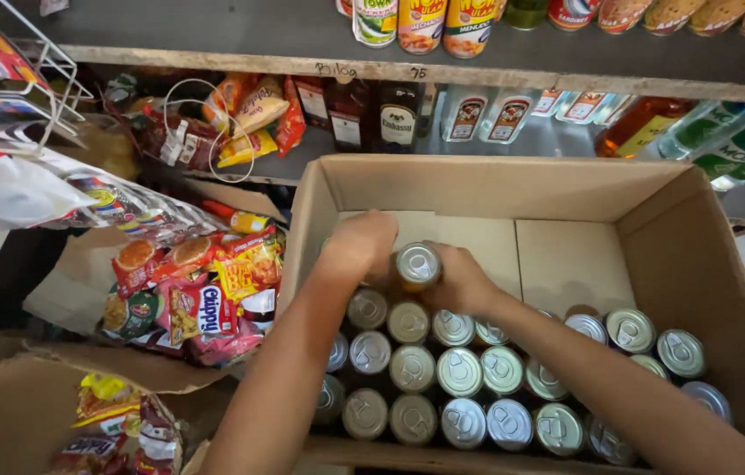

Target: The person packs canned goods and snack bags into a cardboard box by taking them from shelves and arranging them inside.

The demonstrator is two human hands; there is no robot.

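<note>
A large open cardboard box point(566, 189) holds several upright metal cans with pull-tab lids point(458, 369), packed in rows at its near side. Both my arms reach into it. My left hand point(356, 244) is curled over something at the back of the can rows; what it grips is hidden under the fingers. My right hand point(460, 280) is wrapped around one silver-topped can point(417, 264), which sits a little higher than the rows. The two hands are close together, almost touching.
Left of the box lies a heap of colourful snack packets point(192, 290) and another open carton point(3, 413) with packets. Behind the box run shelves with dark bottles point(397, 114), clear bottles point(469, 114) and tins point(421, 25). A wire rack point(29, 70) is at the far left.
</note>
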